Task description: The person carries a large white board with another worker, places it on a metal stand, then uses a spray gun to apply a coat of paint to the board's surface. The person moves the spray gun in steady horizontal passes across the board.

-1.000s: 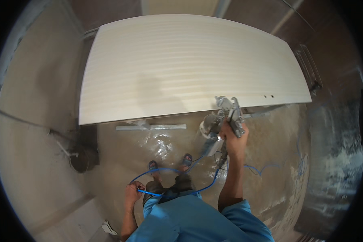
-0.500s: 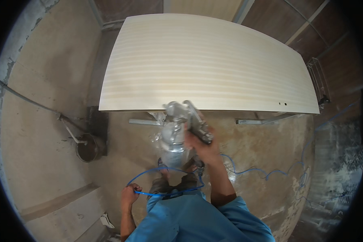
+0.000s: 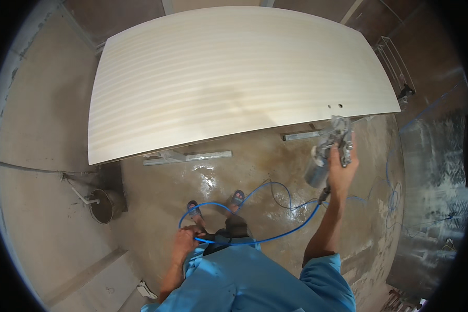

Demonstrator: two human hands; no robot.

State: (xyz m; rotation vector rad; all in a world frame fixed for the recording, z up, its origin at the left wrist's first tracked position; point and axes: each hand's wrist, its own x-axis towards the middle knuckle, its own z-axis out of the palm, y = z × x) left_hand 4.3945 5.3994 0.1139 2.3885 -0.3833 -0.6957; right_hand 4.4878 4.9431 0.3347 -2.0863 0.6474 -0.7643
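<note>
My right hand (image 3: pixel 343 171) is wrapped round the handle of a metal spray gun (image 3: pixel 337 139) with a silver cup. It hangs just off the near edge of a large cream door panel (image 3: pixel 234 73), by the panel's right end, close to two small holes. From the gun's handle a blue air hose (image 3: pixel 275 239) loops across in front of my body. My left hand (image 3: pixel 186 240) is closed round this hose near my waist, at the left.
Metal support bars (image 3: pixel 187 158) show under the panel. A bucket (image 3: pixel 104 207) stands by the left wall. More hose (image 3: pixel 392 200) lies coiled on the wet floor at the right. A wire rack (image 3: pixel 396 65) is beyond the panel's right end.
My right hand has carried the spray gun from the middle of the panel's near edge toward its right end. The left hand still holds the hose; the view has shifted and turned.
</note>
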